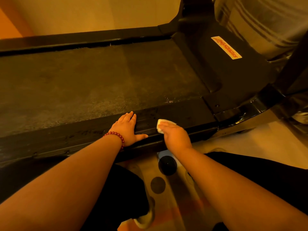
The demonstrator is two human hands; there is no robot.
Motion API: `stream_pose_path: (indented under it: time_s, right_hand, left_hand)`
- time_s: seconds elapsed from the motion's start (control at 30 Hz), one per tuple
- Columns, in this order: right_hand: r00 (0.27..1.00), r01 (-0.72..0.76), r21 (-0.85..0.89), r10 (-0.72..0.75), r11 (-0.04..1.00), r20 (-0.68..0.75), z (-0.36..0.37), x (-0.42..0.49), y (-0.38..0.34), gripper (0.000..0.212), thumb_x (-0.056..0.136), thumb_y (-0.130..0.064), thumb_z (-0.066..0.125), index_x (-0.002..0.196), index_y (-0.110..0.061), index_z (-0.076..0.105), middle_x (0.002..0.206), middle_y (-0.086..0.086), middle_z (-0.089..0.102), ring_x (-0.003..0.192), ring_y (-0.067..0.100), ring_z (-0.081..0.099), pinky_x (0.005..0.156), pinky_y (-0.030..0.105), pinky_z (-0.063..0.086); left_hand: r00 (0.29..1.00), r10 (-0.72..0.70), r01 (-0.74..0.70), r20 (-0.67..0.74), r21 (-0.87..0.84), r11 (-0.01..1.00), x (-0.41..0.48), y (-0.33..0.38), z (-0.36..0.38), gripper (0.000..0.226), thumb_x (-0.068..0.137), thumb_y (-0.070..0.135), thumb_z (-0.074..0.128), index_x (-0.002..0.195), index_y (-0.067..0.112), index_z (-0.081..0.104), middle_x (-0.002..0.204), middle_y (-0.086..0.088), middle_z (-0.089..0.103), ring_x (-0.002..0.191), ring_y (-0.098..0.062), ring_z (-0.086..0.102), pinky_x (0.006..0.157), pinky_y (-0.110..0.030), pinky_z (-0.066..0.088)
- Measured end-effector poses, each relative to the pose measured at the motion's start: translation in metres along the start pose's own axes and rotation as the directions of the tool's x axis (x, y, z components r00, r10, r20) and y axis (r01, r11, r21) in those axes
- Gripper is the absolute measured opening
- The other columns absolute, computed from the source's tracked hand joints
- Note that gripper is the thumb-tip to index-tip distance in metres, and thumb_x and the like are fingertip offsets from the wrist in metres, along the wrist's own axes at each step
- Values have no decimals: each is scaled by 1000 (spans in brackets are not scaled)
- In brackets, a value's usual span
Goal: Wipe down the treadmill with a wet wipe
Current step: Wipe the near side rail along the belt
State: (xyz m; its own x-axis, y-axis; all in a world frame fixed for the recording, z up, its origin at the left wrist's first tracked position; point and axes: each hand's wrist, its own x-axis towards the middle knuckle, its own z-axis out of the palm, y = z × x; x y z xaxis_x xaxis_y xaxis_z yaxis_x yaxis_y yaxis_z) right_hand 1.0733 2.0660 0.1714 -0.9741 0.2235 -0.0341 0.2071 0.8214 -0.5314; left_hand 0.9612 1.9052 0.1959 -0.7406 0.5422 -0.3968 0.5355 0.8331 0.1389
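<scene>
The black treadmill (103, 77) stretches across the view, its grey belt running left to right. Its near side rail (183, 114) lies just in front of me. My left hand (127, 129) rests flat on this rail, fingers spread, with a red bead bracelet at the wrist. To its right my right hand (176, 136) presses a folded white wet wipe (162, 125) onto the same rail; part of the wipe sticks out past my fingers. A damp patch shines on the belt edge beyond the wipe.
The motor cover (233, 67) with a white and red label (225, 47) sits at the right end. A black upright (290, 64) rises there, beside striped fabric (260, 19). A patterned mat (166, 189) with dark circles lies below, between my knees.
</scene>
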Motion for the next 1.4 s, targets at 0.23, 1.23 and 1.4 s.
stream_pose_path:
  time_s: [0.23, 1.23, 1.4]
  right_hand:
    - [993, -66, -130, 78, 989, 94, -13, 7, 21, 49, 100, -3, 40, 147, -16, 35, 156, 1, 29, 144, 14, 25, 111, 16, 10]
    - [967, 106, -157, -66, 982, 245, -2, 19, -16, 48, 102, -17, 41, 149, -14, 32, 158, 0, 25, 146, 11, 19, 120, 29, 16]
    - [976, -96, -235, 137, 967, 167, -17, 37, -4, 40, 103, -15, 38, 143, -13, 45, 153, 5, 36, 140, 20, 33, 112, 31, 29]
  left_hand:
    - [1000, -10, 9, 21, 19, 1000, -3, -6, -2, 104, 80, 73, 49, 153, 16, 2, 161, 0, -3, 147, -20, -5, 118, -43, 11]
    - [999, -30, 31, 17, -24, 999, 6, -10, -1, 115, 71, 76, 56, 153, 16, 1, 161, 0, -3, 147, -20, -2, 118, -42, 12]
    - [1000, -20, 21, 23, -56, 998, 5, -10, -3, 114, 72, 74, 58, 153, 17, 1, 161, 0, -4, 147, -21, -3, 117, -43, 11]
